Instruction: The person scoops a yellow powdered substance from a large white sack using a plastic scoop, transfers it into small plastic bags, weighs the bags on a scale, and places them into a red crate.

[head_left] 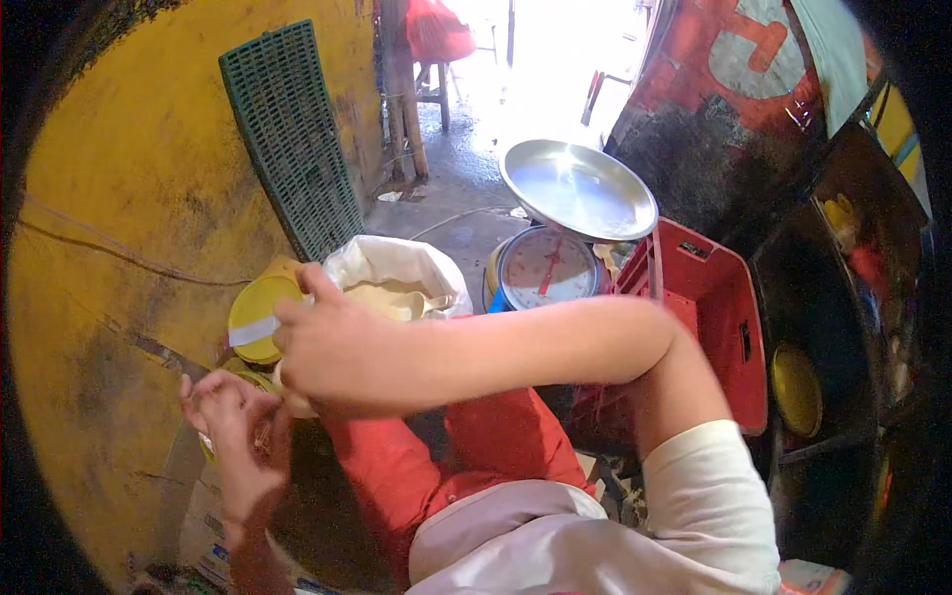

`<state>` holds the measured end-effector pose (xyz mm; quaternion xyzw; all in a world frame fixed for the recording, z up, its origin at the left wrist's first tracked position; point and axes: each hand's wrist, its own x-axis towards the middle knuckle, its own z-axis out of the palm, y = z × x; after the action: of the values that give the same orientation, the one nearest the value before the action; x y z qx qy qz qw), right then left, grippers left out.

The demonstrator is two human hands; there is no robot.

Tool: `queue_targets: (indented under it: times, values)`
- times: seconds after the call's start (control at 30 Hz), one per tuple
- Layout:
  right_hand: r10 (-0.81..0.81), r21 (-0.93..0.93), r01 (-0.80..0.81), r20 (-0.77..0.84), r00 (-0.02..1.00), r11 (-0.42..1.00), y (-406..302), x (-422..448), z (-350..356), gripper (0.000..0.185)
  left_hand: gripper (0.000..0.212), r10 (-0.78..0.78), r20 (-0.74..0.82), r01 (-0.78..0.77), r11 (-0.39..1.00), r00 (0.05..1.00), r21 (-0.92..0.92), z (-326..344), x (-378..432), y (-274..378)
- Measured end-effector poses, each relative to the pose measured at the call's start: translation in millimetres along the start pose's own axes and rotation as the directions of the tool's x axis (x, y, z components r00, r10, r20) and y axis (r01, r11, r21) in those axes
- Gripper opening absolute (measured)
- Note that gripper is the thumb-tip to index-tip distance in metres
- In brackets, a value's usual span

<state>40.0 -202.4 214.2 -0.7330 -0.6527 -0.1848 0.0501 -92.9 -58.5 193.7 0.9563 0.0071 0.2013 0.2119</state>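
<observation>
My right arm reaches across my lap to the left, and my right hand [320, 338] is at the right edge of a round yellow lid [260, 327] with a pale strip across it. Its fingers are bent, and their grip is hidden. Lower down, my left hand [242, 420] curls beside another yellow-rimmed container [254, 378], partly covered by my hands. The blur hides whether anything is between its fingers. Just beyond my right hand stands an open white sack [439, 271] of tan powder [375, 297], with a pale scoop [409, 306] lying in it.
A dial scale [549, 269] with a tilted metal pan [580, 195] stands ahead. Right of it is a red plastic crate [718, 320]. A green plastic grate [297, 141] leans on the yellow wall [119, 223]. A red bag [439, 33] rests on a stool [442, 97] near the bright doorway.
</observation>
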Motion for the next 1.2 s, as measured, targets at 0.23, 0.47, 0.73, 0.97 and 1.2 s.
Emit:
queue_targets:
  times: [0.23, 0.47, 0.73, 0.97, 1.2]
  values:
    - [0.170, 0.355, -0.150, -0.025, 0.985, 0.923, 8.6, 0.9, 73.7, 0.018, 0.010, 0.068, -0.298, -0.007, 0.979, 0.952, 0.202, 47.0, -2.5, -45.6]
    - [0.360, 0.983, -0.085, 0.022, 0.933, 0.162, 6.2, 3.6, 91.4, 0.013, 0.016, 0.019, -0.361, -0.027, 0.999, 0.933, -0.018, 97.3, -32.0, -76.3]
    - [0.480, 0.671, 0.266, 0.154, 0.864, -0.693, -45.4, -2.0, 100.0, 0.030, 0.018, -0.429, -0.139, 0.095, 0.480, 0.892, -0.872, 84.9, -33.5, -43.5]
    - [0.569, 0.818, 0.143, 0.250, 0.784, -0.558, -48.9, -17.6, 123.6, 0.029, 0.017, -0.655, -0.151, 0.216, 0.445, 0.740, -0.869, 103.7, -28.4, -19.7]
    - [0.521, 0.976, -0.159, 0.057, 0.851, 0.152, -22.4, -15.4, 114.0, 0.016, 0.019, 0.333, -0.234, -0.333, 0.942, 0.914, 0.039, 35.4, 5.5, -37.5]
